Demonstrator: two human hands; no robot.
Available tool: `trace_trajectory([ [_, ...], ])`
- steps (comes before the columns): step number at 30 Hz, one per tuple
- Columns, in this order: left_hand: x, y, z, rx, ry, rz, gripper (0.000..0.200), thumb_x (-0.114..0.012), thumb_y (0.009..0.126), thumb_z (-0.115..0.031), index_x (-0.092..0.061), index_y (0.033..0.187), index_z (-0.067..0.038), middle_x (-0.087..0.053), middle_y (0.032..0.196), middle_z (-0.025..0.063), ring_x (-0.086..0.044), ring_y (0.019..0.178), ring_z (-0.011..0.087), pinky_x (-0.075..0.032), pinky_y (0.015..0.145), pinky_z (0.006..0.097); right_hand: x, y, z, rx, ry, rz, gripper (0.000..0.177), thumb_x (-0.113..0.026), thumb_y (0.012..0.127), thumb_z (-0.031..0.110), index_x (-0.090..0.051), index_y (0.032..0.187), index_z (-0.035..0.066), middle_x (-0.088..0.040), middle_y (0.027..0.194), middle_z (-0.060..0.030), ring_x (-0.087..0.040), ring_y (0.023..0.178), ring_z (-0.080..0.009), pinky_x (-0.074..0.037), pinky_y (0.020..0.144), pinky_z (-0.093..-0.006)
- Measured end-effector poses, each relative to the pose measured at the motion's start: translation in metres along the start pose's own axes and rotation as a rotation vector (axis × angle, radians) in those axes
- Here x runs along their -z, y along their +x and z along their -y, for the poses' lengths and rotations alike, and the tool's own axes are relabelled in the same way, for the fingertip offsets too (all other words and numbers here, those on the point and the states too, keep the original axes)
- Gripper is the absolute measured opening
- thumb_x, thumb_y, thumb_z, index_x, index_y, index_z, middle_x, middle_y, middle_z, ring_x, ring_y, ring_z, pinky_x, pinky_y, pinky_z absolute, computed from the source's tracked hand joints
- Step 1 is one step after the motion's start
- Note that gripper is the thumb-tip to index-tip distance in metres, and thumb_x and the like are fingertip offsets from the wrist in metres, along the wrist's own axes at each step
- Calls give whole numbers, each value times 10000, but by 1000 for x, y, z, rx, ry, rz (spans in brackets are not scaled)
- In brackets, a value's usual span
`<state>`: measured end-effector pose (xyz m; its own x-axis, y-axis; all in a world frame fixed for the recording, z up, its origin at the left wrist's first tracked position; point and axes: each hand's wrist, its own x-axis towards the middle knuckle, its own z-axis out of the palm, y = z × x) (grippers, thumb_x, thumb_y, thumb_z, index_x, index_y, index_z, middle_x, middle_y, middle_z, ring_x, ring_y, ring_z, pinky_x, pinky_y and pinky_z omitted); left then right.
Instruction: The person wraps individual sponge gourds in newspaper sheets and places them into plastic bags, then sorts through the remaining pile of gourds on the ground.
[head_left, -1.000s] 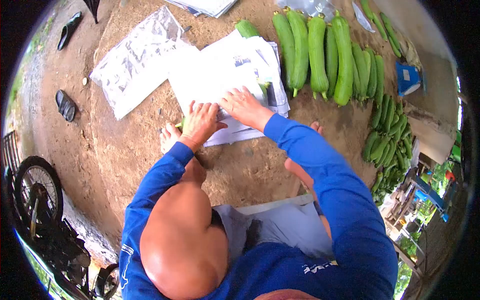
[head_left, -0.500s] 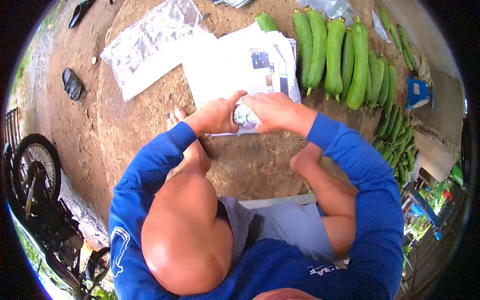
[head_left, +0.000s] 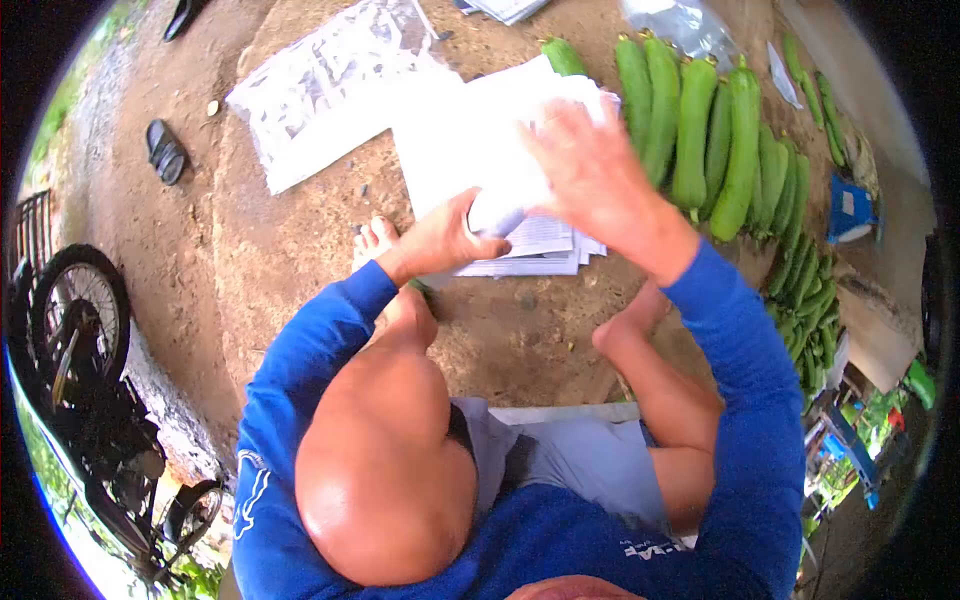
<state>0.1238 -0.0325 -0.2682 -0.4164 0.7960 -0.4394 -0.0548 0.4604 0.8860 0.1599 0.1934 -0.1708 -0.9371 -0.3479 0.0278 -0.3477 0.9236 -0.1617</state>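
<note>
My left hand (head_left: 445,238) is wrapped round the near end of a newspaper roll (head_left: 495,208), thumb on one side and fingers on the other. Whatever lies inside the roll is hidden by the paper. Above and to the right, my right hand (head_left: 598,165) is spread and a little blurred over the overexposed sheets, its heel close to the roll. Beneath both hands lies a stack of newspaper sheets (head_left: 535,262) on the ground. One green gourd (head_left: 563,57) shows past the stack's far edge.
A row of long green gourds (head_left: 690,140) lies to the right, with smaller green vegetables (head_left: 805,300) nearer me. A clear plastic bag (head_left: 330,90) lies left of the newspaper. Farther left are a black sandal (head_left: 166,152) and a motorbike wheel (head_left: 80,310).
My right hand has come off the roll, moved up and right, and spread its fingers. My left hand keeps its hold on the roll. The whole view has shifted slightly.
</note>
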Motion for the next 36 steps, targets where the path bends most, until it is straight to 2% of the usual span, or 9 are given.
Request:
trace_trajectory([
  [1, 3, -2, 10, -1, -240, -33, 616, -791, 801, -363, -571, 1252, -5, -698, 983, 102, -653, 981, 222, -529, 832, 359, 5, 8, 1, -17, -111, -212, 768, -844, 695, 362, -547, 1290, -22, -579, 1263, -246, -564, 1184, -399, -438, 1019, -494],
  [6, 1, 2, 25, -45, -1189, -62, 589, -733, 887, -302, -533, 1365, -20, -590, 1301, 142, -599, 1143, 241, -477, 1023, 404, -36, 1, 52, -387, 826, -40, 1023, -811, 791, 473, -295, 1484, -75, -469, 1382, -304, -473, 1305, -440, -415, 1097, -457],
  [13, 5, -12, 43, 56, -1380, -139, 553, -715, 893, -309, -538, 1341, -36, -631, 1252, 113, -607, 1167, 276, -461, 1066, 419, -97, -4, 104, -548, 961, -23, 1022, -758, 857, 343, -136, 1555, -69, -515, 1380, -341, -571, 1240, -450, -492, 1002, -453],
  [14, 4, -7, 57, 34, -1362, -83, 642, -721, 901, -402, -514, 1377, -24, -623, 1285, 121, -594, 1191, 262, -457, 1065, 415, -106, -7, 108, -516, 894, -145, 881, -731, 880, 326, -262, 1523, -53, -600, 1280, -312, -634, 1153, -430, -512, 958, -445],
  [19, 81, -22, 76, 58, -546, 8, 872, -732, 891, -512, -378, 1505, -4, -582, 1371, 171, -590, 1214, 293, -478, 1041, 452, -92, -14, 95, -683, 1187, -51, 604, -690, 930, 285, -455, 1389, -29, -657, 1186, -221, -659, 1079, -303, -518, 927, -396],
  [21, 115, -22, 75, 12, 462, -458, 664, -746, 897, -364, -500, 1417, -31, -635, 1308, 194, -643, 1142, 330, -513, 963, 407, -104, -24, 83, -669, 1256, -81, 597, -677, 944, 280, -446, 1401, -28, -664, 1169, -197, -656, 1058, -275, -519, 919, -390],
  [24, 158, -3, 126, 20, 982, -820, 639, -731, 883, -365, -500, 1420, -105, -603, 1351, 148, -572, 1233, 343, -421, 1019, 545, -104, -25, 77, -705, 1331, -42, 623, -662, 953, 321, -438, 1405, -44, -642, 1195, -184, -617, 1105, -242, -487, 957, -378],
  [28, 192, 9, 149, 107, 1057, -621, 488, -712, 883, -360, -582, 1305, -151, -640, 1284, 108, -583, 1211, 335, -385, 1010, 638, -110, -20, 83, -665, 1347, -28, 684, -673, 937, 360, -423, 1417, -58, -625, 1220, -191, -598, 1137, -251, -463, 992, -376],
  [36, 214, 8, 118, -31, 647, -671, 238, -646, 956, -259, -648, 971, -22, -657, 875, 218, -643, 835, 418, -497, 717, 471, -90, 6, 103, -624, 1174, 112, 772, -704, 875, 383, -403, 1448, -39, -642, 1194, -269, -647, 1106, -353, -493, 955, -397],
])
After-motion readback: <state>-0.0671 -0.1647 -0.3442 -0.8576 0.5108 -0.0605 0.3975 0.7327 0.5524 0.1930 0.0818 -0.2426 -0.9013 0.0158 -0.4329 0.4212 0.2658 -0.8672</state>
